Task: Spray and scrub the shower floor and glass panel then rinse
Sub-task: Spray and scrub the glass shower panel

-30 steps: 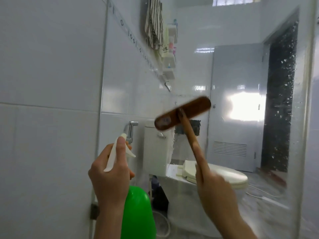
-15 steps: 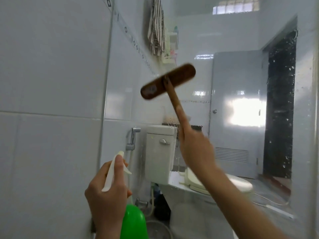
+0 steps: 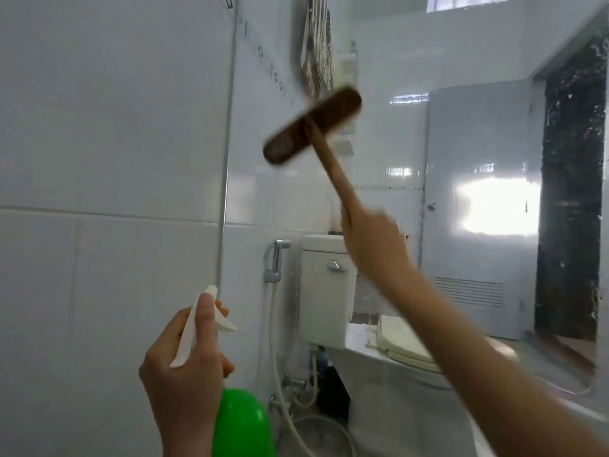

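Observation:
My right hand point(image 3: 372, 245) grips the wooden handle of a brown scrub brush point(image 3: 311, 125), whose long head is tilted and pressed high against the clear glass panel point(image 3: 389, 133), blurred by motion. My left hand point(image 3: 184, 361) holds a green spray bottle point(image 3: 240, 423) by its white trigger head point(image 3: 201, 321) at the lower left, nozzle facing the glass. The panel's metal edge point(image 3: 227, 159) runs down the tiled wall. The shower floor is out of view.
Behind the glass stand a white toilet point(image 3: 326, 291) with its cistern, a bidet sprayer point(image 3: 276, 258) with hose on the wall, a hanging striped towel point(image 3: 316, 51), a wall shelf and a grey door point(image 3: 478, 206). White tiled wall point(image 3: 99, 127) fills the left.
My right hand has swept the brush from mid-height up and to the left, then slightly back right, on the glass. The left hand with the spray bottle has stayed about where it was.

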The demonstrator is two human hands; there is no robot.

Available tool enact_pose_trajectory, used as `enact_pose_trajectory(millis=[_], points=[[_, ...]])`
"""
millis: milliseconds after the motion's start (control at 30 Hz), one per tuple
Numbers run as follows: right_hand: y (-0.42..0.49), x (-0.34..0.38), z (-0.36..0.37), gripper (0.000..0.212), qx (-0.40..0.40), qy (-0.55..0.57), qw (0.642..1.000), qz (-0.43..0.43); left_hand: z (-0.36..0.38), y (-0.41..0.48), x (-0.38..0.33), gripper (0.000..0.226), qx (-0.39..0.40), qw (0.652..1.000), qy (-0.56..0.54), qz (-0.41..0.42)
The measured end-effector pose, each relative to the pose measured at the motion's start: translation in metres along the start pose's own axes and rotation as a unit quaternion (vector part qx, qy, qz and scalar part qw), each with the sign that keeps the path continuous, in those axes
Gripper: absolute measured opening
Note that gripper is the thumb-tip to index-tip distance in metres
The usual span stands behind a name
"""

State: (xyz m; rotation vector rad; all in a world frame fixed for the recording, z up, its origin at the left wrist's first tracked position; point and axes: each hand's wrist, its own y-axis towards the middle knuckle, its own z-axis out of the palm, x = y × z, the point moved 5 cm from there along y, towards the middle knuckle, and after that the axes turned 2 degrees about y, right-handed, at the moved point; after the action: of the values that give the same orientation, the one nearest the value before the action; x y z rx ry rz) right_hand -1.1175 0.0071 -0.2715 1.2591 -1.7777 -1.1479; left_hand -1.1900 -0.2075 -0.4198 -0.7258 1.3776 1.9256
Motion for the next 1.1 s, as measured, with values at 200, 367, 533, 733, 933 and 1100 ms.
enact_pose_trajectory(millis=[200, 367, 533, 733, 933, 1100], points=[[-0.156, -0.006, 0.042, 0.096, 0.139, 0.006, 0.99, -0.015, -0.008, 0.004, 0.0, 0.038, -0.009, 1.0, 0.005, -0.005], [-0.056, 0.05, 0.068, 0.079, 0.157, -0.015, 0.984, -0.082, -0.002, -0.003, -0.003, 0.041, 0.001, 1.0, 0.021, -0.009], [-0.169, -0.022, 0.038, 0.1, 0.125, 0.0, 0.991, -0.034, 0.002, -0.004, -0.006, 0.039, 0.012, 1.0, 0.015, -0.002], [-0.213, -0.063, 0.0, 0.074, 0.074, -0.011, 0.997, -0.003, 0.025, -0.016, -0.008, 0.037, 0.048, 0.999, 0.01, 0.008], [-0.194, -0.079, -0.003, 0.059, 0.034, 0.026, 0.995, 0.087, 0.053, -0.033, -0.013, 0.037, 0.09, 0.996, -0.008, -0.009], [-0.292, -0.103, -0.034, 0.058, 0.037, 0.012, 0.99, 0.132, 0.068, -0.043, -0.017, 0.037, 0.111, 0.993, -0.037, -0.012]])
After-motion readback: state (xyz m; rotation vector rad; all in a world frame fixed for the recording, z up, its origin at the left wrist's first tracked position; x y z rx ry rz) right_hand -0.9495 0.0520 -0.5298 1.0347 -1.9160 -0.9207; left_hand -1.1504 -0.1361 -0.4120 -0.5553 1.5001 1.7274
